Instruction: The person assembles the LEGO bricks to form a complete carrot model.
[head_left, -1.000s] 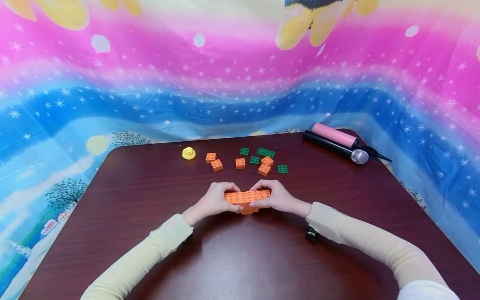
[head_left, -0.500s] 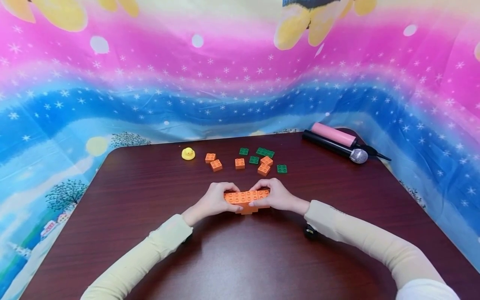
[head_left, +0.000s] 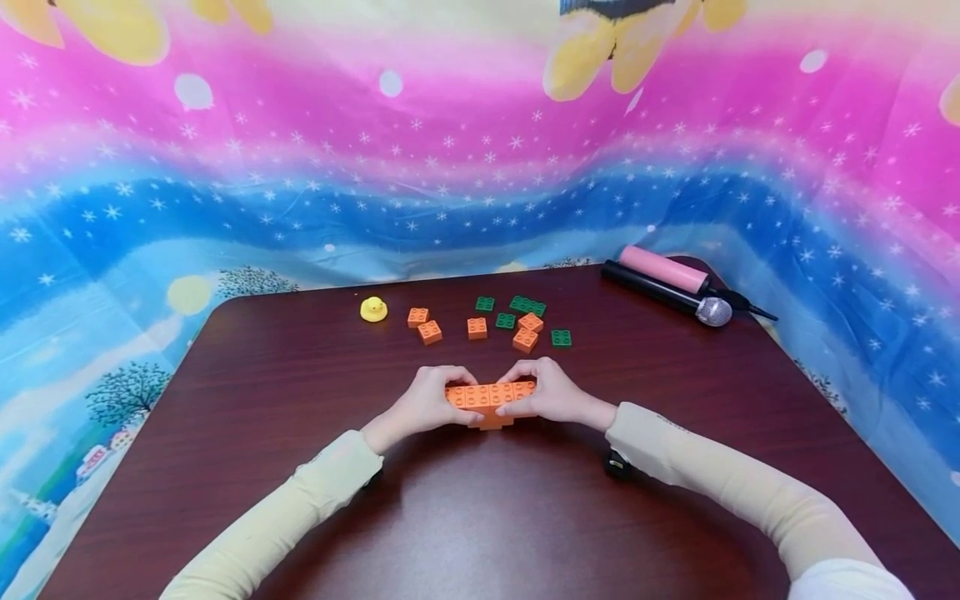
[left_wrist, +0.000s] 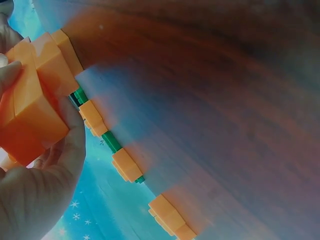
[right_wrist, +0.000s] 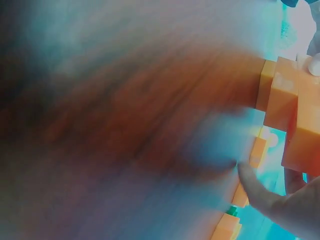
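Note:
An orange toy-brick structure (head_left: 490, 397) stands on the table between both hands, studs up. Its long top row overhangs narrower stepped layers beneath, which show in the left wrist view as stacked blocks (left_wrist: 55, 65). My left hand (head_left: 427, 403) grips the row's left end, thumb on the near face and fingers behind. At the other end, my right hand (head_left: 553, 395) holds it the same way, its thumb close to the left one. In the right wrist view one finger (right_wrist: 257, 190) stretches away from the structure (right_wrist: 306, 125). The fingers partly cover both ends of the row.
Farther back on the dark table (head_left: 255, 375) lie several loose orange bricks (head_left: 477, 328) and green bricks (head_left: 528, 305). A yellow rubber duck (head_left: 373, 309) is to their left. At the back right are a black microphone (head_left: 660, 290) and a pink cylinder (head_left: 663, 268). A printed cloth (head_left: 450, 167) hangs behind.
Both hands keep their grip on the orange structure, which stays in place. The whole head view shifts slightly left.

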